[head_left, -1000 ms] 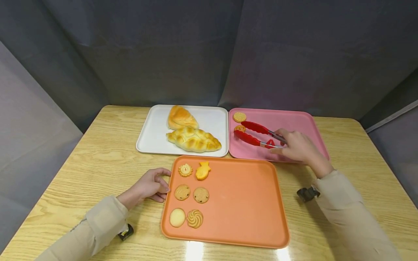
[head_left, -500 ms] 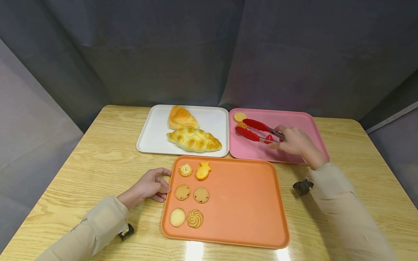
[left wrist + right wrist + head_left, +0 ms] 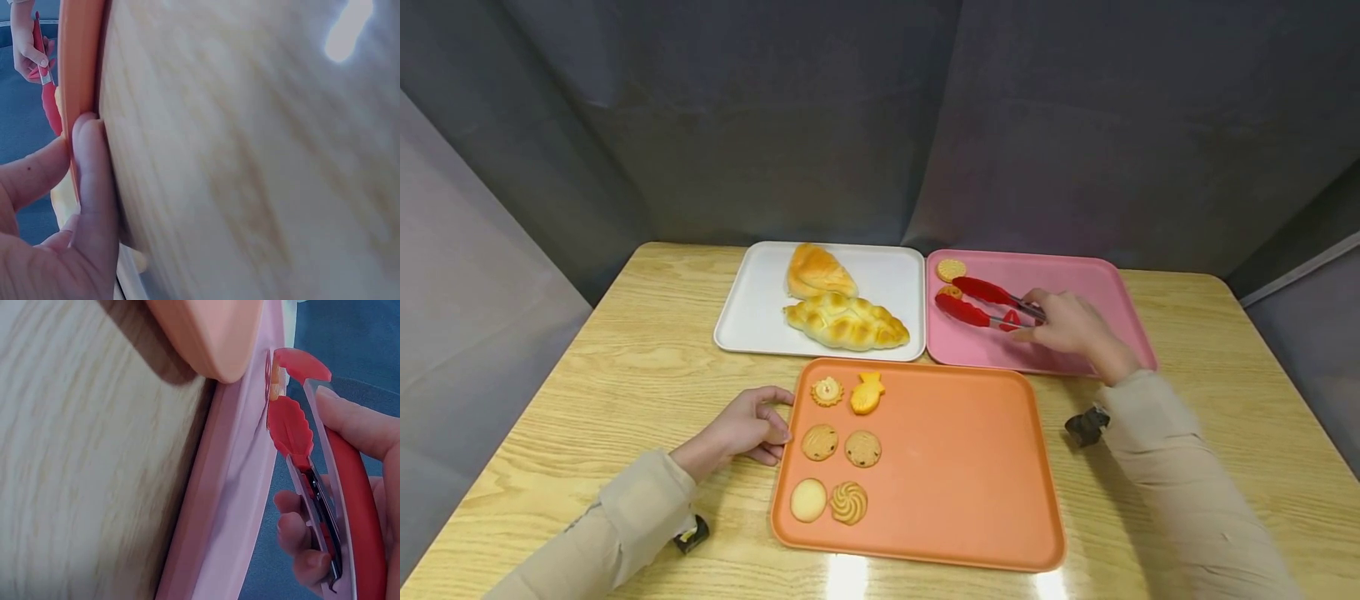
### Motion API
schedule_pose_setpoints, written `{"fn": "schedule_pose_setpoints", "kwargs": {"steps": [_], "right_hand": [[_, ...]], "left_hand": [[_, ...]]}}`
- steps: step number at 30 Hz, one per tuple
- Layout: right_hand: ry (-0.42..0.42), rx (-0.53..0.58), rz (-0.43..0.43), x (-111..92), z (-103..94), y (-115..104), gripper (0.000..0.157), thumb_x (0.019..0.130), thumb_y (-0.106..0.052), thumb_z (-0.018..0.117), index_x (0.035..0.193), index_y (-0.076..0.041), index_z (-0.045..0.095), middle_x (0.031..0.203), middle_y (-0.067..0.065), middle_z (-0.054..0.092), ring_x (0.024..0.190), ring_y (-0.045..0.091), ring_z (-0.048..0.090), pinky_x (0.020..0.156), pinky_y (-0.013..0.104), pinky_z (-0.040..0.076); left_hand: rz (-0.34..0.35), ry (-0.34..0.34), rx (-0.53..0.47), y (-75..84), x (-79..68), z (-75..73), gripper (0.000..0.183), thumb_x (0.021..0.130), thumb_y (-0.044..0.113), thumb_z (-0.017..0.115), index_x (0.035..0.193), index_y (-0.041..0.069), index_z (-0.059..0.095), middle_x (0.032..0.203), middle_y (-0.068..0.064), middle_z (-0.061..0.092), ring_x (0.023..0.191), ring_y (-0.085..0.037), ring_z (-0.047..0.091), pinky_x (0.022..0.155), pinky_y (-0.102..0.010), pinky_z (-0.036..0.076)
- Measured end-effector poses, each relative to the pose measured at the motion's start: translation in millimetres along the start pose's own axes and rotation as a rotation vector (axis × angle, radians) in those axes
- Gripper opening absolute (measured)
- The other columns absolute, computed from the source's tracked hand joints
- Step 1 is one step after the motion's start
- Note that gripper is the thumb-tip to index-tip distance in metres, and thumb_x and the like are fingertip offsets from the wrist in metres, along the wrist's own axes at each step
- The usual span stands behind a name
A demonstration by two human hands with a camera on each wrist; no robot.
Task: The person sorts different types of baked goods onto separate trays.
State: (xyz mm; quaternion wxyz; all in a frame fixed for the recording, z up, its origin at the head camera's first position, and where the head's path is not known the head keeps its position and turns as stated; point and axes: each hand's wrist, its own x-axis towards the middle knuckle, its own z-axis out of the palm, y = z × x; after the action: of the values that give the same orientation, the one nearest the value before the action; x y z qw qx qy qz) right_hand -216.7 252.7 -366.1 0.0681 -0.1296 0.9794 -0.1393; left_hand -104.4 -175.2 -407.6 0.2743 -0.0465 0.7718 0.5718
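Observation:
My right hand (image 3: 1063, 323) grips a pair of red-tipped tongs (image 3: 983, 291) over the pink tray (image 3: 1067, 275). The tong tips, spread apart, lie on either side of a small brown cookie (image 3: 951, 292); the right wrist view shows the cookie (image 3: 275, 384) between them. Just behind it lies a round pale cookie (image 3: 951, 269). With thumb and fingers, my left hand (image 3: 752, 425) pinches the left rim of the orange tray (image 3: 962, 467), as the left wrist view also shows. Several cookies sit in two columns on that tray's left side, among them a fish-shaped one (image 3: 867, 393) and a swirl cookie (image 3: 848, 502).
A white tray (image 3: 887, 271) stands back left against the pink tray, holding a triangular bread (image 3: 818, 271) and a braided bread (image 3: 847, 321). The orange tray is in front of both. Dark curtains (image 3: 775, 125) hang behind the wooden table (image 3: 655, 333).
My right hand has moved the tongs slightly left and away from me, bringing their tips around the brown cookie. My left hand and the orange tray have stayed put.

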Motion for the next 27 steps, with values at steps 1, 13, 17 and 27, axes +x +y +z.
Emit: {"fn": "schedule_pose_setpoints", "kwargs": {"steps": [1,13,17,27], "right_hand": [[-0.004,0.001,0.005,0,0.3,0,0.066,0.07,-0.042,0.073,0.115,0.002,0.052,0.08,0.009,0.061,0.066,0.022,0.049,0.057,0.033,0.047],[-0.009,-0.016,0.008,-5,-1.2,-3,0.072,0.068,-0.043,0.074,0.119,0.001,0.05,0.07,0.006,0.056,0.065,0.022,0.048,0.057,0.035,0.045],[0.008,-0.027,-0.02,-11,-3.3,-5,0.072,0.069,-0.046,0.073,0.117,0.002,0.051,0.067,0.004,0.052,0.062,0.021,0.047,0.054,0.033,0.042],[0.066,-0.036,-0.08,-34,-6.1,-11,0.068,0.069,-0.043,0.074,0.115,0.002,0.054,0.067,0.003,0.053,0.061,0.02,0.046,0.055,0.032,0.041]], "left_hand": [[-0.001,0.002,0.002,-0.1,0.0,0.1,0.049,0.078,-0.01,0.059,0.125,-0.003,0.044,0.076,-0.012,0.058,0.05,-0.016,0.058,0.047,-0.033,0.054],[0.003,0.001,0.0,-0.6,-0.4,0.1,0.049,0.078,-0.009,0.059,0.125,-0.003,0.044,0.076,-0.012,0.058,0.05,-0.016,0.058,0.047,-0.033,0.054],[0.002,0.002,0.003,-0.4,-0.9,0.1,0.049,0.079,-0.009,0.059,0.125,-0.003,0.044,0.076,-0.012,0.057,0.051,-0.017,0.058,0.047,-0.033,0.054],[-0.002,0.006,0.012,1.5,-1.8,0.9,0.049,0.078,-0.009,0.058,0.125,-0.003,0.045,0.076,-0.012,0.057,0.05,-0.016,0.058,0.047,-0.033,0.054]]}}
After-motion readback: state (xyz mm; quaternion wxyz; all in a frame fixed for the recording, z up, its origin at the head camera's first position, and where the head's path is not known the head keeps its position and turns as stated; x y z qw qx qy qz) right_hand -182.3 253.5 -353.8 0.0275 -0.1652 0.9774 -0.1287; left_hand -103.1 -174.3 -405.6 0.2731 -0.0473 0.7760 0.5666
